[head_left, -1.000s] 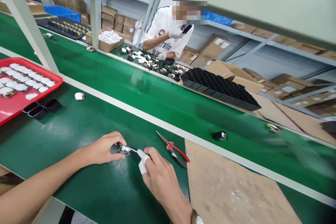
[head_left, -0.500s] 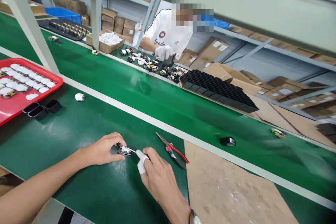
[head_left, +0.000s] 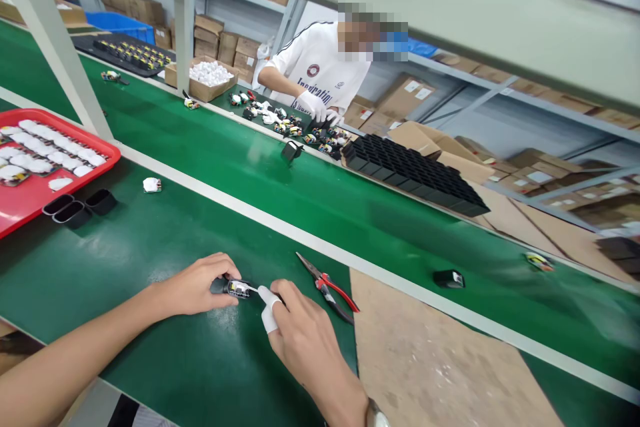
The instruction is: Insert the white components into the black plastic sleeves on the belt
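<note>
My left hand [head_left: 213,283] is closed around a small black housing [head_left: 219,285]. Its open end faces right and shows a circuit board [head_left: 240,289] with white and yellow parts inside. White finger cots cover fingertips of my right hand [head_left: 295,323], which pinches a thin pale strip or tool [head_left: 254,289]. The tip of that thin piece reaches the housing's open end; its exact kind is too small to make out. Red-handled pliers [head_left: 327,287] lie with jaws apart on the green bench [head_left: 200,360], just right of my hands.
A red tray [head_left: 30,203] of white-topped boards stands left, beside several empty black housings [head_left: 73,213] and a loose board [head_left: 152,185]. A cardboard sheet [head_left: 440,353] lies right. Across the green conveyor [head_left: 240,153], a co-worker [head_left: 325,73] handles parts near black housings in rows [head_left: 415,173].
Parts on the conveyor have shifted right. A black housing now lies on the belt in front of the co-worker, whose two gloved hands are together over the parts. My hands have hardly moved.
</note>
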Tool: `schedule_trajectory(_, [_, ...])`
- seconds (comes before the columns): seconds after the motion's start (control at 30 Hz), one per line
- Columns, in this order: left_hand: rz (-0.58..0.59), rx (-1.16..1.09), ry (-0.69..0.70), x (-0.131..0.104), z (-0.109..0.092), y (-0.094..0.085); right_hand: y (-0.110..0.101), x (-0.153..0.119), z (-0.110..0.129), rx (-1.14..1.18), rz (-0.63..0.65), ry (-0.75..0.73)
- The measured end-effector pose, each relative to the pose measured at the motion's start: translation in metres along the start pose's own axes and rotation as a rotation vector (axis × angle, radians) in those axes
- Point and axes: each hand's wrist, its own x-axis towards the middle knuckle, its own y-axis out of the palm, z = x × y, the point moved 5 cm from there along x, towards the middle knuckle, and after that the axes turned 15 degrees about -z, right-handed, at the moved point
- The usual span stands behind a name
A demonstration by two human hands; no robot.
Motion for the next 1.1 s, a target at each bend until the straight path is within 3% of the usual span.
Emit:
schedule_trajectory(0.2, [-0.023,0.041,0.064,-0.002,-0.002,-0.002,-0.008,0.013,0.000,-0.025,0.109,-0.042])
schedule_trajectory(0.33, [-0.026,0.012,0.222,-0.001,-0.005,-0.003,-0.010,-0.003,-0.023,0.022,0.060,0.094])
schedule_trajectory(0.47, [-0.038,-0.027,0.298,-0.002,-0.004,-0.003,0.008,-0.036,-0.058,-0.001,0.029,0.267])
schedule_trajectory(0.57, [-0.031,0.032,0.205,-0.004,0.003,-0.002,0.025,-0.047,-0.068,-0.044,0.016,0.275])
schedule_trajectory(0.7, [-0.052,0.106,0.102,-0.005,0.006,-0.004,0.030,-0.034,-0.051,0.066,-0.008,0.258])
schedule_trajectory(0.83, [-0.038,0.037,0.290,-0.005,-0.005,-0.002,0.025,-0.014,-0.017,0.382,-0.005,0.178])
schedule_trajectory(0.93, [-0.056,0.008,0.335,-0.005,-0.007,0.002,0.028,-0.012,-0.007,0.424,0.037,0.155])
schedule_trajectory(1.03, [-0.141,-0.092,0.225,-0.002,-0.001,0.002,0.030,-0.020,-0.016,0.357,0.039,0.190])
schedule_trajectory(1.1, [-0.238,-0.260,-0.020,0.004,0.011,-0.002,0.031,-0.029,-0.029,0.236,0.013,0.216])
